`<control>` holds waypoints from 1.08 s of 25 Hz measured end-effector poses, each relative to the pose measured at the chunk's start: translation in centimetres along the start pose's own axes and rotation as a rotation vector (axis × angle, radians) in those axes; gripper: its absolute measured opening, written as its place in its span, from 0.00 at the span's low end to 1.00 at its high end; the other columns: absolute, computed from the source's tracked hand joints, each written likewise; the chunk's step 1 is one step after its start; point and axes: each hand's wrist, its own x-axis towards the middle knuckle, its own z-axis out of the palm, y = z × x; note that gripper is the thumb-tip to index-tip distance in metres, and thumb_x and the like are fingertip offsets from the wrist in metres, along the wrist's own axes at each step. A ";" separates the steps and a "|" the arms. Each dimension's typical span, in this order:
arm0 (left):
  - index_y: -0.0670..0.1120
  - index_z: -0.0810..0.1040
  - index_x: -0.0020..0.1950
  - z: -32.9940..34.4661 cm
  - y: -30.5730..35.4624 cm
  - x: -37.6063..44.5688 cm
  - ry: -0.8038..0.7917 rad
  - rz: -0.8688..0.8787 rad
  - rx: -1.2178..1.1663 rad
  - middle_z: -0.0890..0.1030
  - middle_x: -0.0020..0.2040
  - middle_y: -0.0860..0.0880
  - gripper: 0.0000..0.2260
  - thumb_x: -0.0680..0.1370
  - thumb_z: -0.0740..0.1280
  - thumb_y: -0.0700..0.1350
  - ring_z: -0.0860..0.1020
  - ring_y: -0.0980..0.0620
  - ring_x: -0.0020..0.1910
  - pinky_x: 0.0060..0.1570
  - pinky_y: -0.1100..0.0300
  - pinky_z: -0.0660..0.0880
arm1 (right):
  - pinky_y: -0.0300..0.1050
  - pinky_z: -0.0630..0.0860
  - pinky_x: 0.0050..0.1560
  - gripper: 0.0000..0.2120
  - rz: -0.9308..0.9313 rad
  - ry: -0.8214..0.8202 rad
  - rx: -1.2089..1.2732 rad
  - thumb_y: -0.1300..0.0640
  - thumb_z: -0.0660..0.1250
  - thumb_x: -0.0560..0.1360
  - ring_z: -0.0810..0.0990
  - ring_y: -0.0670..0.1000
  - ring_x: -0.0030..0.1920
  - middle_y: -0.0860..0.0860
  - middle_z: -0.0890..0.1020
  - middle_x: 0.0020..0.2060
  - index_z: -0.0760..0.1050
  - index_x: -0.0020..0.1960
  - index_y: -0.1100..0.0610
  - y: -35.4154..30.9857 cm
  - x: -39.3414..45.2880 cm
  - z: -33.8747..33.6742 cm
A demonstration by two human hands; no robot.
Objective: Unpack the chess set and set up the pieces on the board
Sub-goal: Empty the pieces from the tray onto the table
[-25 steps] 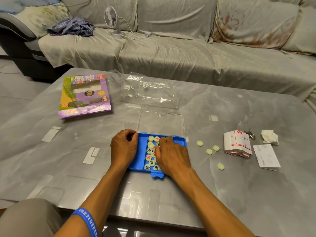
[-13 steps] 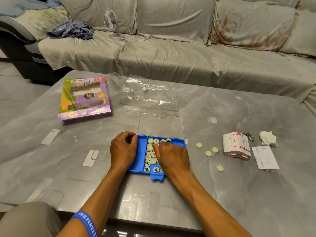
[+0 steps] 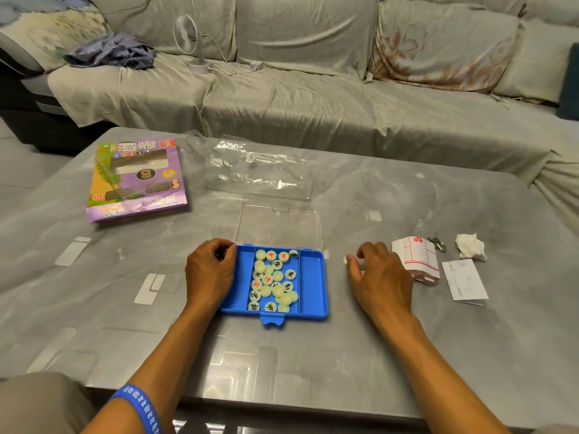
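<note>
A blue plastic case (image 3: 310, 277) lies open near the table's front edge, its clear lid (image 3: 279, 227) folded back flat. Several pale round chess pieces (image 3: 272, 281) with red or black characters fill its middle compartment. My left hand (image 3: 210, 274) grips the case's left rim. To the right of the case, my right hand (image 3: 380, 277) hovers over the table with fingers curved down; whatever is under them is hidden. One loose piece (image 3: 345, 260) lies at its thumb tip. The folded paper board (image 3: 416, 258), white with red lines, lies just beyond that hand.
A purple cardboard box (image 3: 138, 180) lies at the far left of the grey table (image 3: 407, 355), with clear plastic wrap (image 3: 260, 170) beside it. A white slip (image 3: 465, 278), a crumpled tissue (image 3: 470, 245) and a metal clip (image 3: 438, 244) lie to the right. A sofa with a small fan (image 3: 194, 42) stands behind.
My right hand has left the case and moved right, over the loose pieces beside the folded board. The pieces in the case are now uncovered. My left hand stays on the rim.
</note>
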 end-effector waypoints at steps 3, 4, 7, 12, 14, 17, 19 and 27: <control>0.47 0.80 0.49 -0.1 0.0 0.1 0.011 -0.008 0.013 0.80 0.44 0.51 0.07 0.79 0.65 0.48 0.76 0.57 0.40 0.35 0.69 0.69 | 0.45 0.76 0.45 0.16 -0.339 -0.138 0.169 0.45 0.62 0.77 0.76 0.50 0.52 0.48 0.77 0.57 0.71 0.63 0.50 -4.5 -1.2 -1.0; 0.47 0.80 0.49 -0.2 -0.1 0.1 0.014 -0.008 0.019 0.80 0.44 0.51 0.07 0.79 0.65 0.48 0.76 0.57 0.41 0.35 0.69 0.69 | 0.45 0.74 0.47 0.19 -0.439 -0.259 0.146 0.45 0.62 0.77 0.75 0.50 0.56 0.47 0.76 0.60 0.69 0.66 0.49 -6.3 -1.7 -1.2; 0.47 0.80 0.49 -0.1 -0.1 -0.1 0.011 -0.006 0.019 0.80 0.44 0.51 0.07 0.79 0.65 0.48 0.76 0.57 0.41 0.35 0.69 0.68 | 0.47 0.69 0.46 0.21 -0.527 -0.487 -0.071 0.45 0.63 0.75 0.73 0.54 0.58 0.50 0.74 0.62 0.68 0.66 0.50 -9.8 -2.4 -1.1; 0.47 0.80 0.50 -0.2 -0.2 0.2 0.011 -0.005 0.022 0.80 0.45 0.51 0.08 0.79 0.64 0.49 0.77 0.56 0.41 0.35 0.70 0.68 | 0.45 0.67 0.42 0.12 -0.407 -0.526 -0.065 0.52 0.64 0.76 0.76 0.56 0.52 0.53 0.78 0.54 0.70 0.57 0.54 -11.0 -2.0 -0.9; 0.47 0.81 0.49 -0.1 -0.3 0.2 0.014 -0.005 0.020 0.81 0.44 0.51 0.08 0.79 0.65 0.48 0.77 0.56 0.41 0.34 0.71 0.67 | 0.43 0.66 0.37 0.04 -0.380 -0.526 -0.025 0.58 0.64 0.74 0.75 0.54 0.46 0.53 0.77 0.47 0.70 0.48 0.54 -11.2 -1.9 -1.2; 0.47 0.81 0.49 -0.1 -0.3 0.1 0.010 -0.007 0.012 0.81 0.44 0.51 0.08 0.79 0.64 0.48 0.77 0.57 0.41 0.35 0.70 0.68 | 0.44 0.72 0.37 0.05 -0.326 -0.540 0.063 0.64 0.64 0.73 0.78 0.55 0.47 0.53 0.78 0.45 0.74 0.47 0.56 -11.1 -1.9 -1.1; 0.47 0.81 0.49 -0.1 -0.2 0.2 0.013 -0.005 0.014 0.81 0.45 0.51 0.08 0.79 0.64 0.49 0.77 0.56 0.41 0.35 0.70 0.69 | 0.45 0.77 0.44 0.10 -0.301 -0.586 0.109 0.63 0.66 0.73 0.78 0.54 0.50 0.53 0.79 0.50 0.77 0.52 0.55 -11.0 -1.8 -1.5; 0.47 0.81 0.50 -0.1 -0.4 0.2 0.008 -0.010 0.015 0.81 0.45 0.51 0.08 0.79 0.64 0.49 0.77 0.56 0.42 0.35 0.70 0.69 | 0.42 0.77 0.45 0.12 -0.331 -0.771 0.070 0.55 0.73 0.72 0.76 0.50 0.49 0.49 0.77 0.52 0.75 0.53 0.53 -10.0 -0.6 -1.9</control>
